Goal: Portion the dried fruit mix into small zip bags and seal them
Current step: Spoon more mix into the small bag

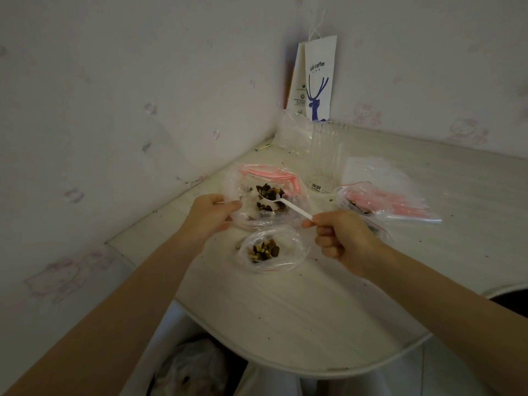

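My left hand [210,214] pinches the near left edge of a large clear bag [245,192] that holds dark dried fruit mix [268,207]. My right hand [340,238] grips the handle of a white plastic spoon [288,204]. The spoon's bowl carries a heap of the mix over the large bag. A small zip bag [271,250] with a portion of mix lies open on the table between my hands. Another small zip bag [360,207] holding mix lies to the right, beyond my right hand.
A stack of unused zip bags with pink strips [400,204] lies at the right. A clear plastic cup [323,164] stands behind the large bag. A white coffee paper bag [317,78] leans in the wall corner. Crumbs dot the white table [300,310].
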